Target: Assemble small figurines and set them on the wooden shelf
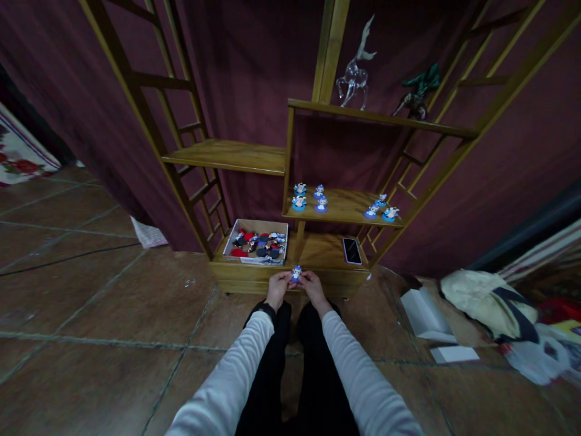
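Note:
Between my two hands is a small purple-and-white figurine (296, 274), upright in front of the cabinet's lower edge. My left hand (278, 288) pinches its left side, and my right hand (313, 286) grips its right side. Just beyond, to the left, a cardboard box (226, 254) holds a jumble of figurines with red, black and blue bases. On the shelf (345, 208) above stand several more figurines: blue-based ones (299, 202) and purple-based ones (321, 204) at the left, and a further group (372, 211) at the right.
A phone (351, 251) lies on the cabinet's bottom board at right. The top shelf bears a clear glass deer (354, 72) and a dark green figure (417, 91). On the floor at right are a white box (426, 316), a cream bag (488, 300) and a plastic bag (540, 357).

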A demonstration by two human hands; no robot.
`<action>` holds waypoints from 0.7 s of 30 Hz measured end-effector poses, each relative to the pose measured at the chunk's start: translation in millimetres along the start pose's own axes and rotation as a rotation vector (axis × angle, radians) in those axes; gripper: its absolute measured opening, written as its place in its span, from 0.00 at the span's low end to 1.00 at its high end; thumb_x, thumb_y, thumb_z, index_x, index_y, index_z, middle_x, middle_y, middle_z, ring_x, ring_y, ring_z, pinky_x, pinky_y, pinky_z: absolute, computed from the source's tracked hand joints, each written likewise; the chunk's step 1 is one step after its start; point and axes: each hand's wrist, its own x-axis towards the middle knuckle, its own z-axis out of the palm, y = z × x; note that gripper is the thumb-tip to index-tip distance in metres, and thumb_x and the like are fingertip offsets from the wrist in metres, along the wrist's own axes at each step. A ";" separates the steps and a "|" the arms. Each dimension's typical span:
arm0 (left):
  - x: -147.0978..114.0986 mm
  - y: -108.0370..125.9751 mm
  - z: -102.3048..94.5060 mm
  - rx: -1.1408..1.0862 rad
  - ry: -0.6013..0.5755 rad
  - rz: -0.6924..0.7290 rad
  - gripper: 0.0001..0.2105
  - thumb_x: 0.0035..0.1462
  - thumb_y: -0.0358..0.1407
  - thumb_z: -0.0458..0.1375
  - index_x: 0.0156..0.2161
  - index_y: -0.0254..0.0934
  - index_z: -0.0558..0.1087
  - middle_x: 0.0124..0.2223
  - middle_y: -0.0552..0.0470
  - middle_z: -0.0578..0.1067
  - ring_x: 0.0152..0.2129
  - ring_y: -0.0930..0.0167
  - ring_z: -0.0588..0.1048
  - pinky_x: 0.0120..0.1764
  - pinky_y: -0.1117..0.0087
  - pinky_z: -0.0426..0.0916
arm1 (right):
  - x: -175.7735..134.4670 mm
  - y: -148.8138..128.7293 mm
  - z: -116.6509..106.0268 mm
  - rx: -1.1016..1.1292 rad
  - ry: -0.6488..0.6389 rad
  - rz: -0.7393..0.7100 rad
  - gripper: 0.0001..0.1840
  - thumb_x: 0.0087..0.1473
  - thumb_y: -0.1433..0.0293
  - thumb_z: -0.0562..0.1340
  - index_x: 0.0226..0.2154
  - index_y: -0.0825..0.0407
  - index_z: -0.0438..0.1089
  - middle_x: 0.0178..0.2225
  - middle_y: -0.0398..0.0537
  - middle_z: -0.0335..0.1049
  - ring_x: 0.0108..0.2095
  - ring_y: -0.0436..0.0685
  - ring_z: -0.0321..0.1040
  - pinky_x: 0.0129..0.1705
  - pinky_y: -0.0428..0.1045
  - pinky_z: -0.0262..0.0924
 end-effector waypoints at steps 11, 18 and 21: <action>1.8 0.3 2.1 -0.011 0.004 -0.034 0.07 0.42 0.28 0.64 0.30 0.28 0.75 0.26 0.47 0.76 0.22 0.73 0.75 0.30 0.72 0.72 | 0.0 -0.7 -0.7 0.027 0.012 0.019 0.14 0.33 0.63 0.66 0.23 0.53 0.65 0.25 0.41 0.68 0.26 0.50 0.67 0.30 0.48 0.65; -1.9 4.0 0.6 0.002 -0.026 -0.055 0.08 0.44 0.30 0.64 0.32 0.28 0.75 0.28 0.45 0.76 0.23 0.73 0.75 0.30 0.71 0.72 | -1.7 -5.0 -1.2 0.070 -0.005 0.064 0.14 0.33 0.63 0.67 0.23 0.54 0.67 0.24 0.42 0.68 0.25 0.50 0.67 0.32 0.49 0.66; -2.2 3.9 1.2 0.009 -0.003 -0.047 0.08 0.43 0.29 0.64 0.31 0.28 0.75 0.27 0.46 0.76 0.22 0.72 0.75 0.29 0.71 0.72 | -1.6 -5.2 -1.7 0.079 -0.018 0.064 0.14 0.33 0.63 0.67 0.23 0.54 0.67 0.23 0.41 0.67 0.25 0.50 0.67 0.32 0.49 0.66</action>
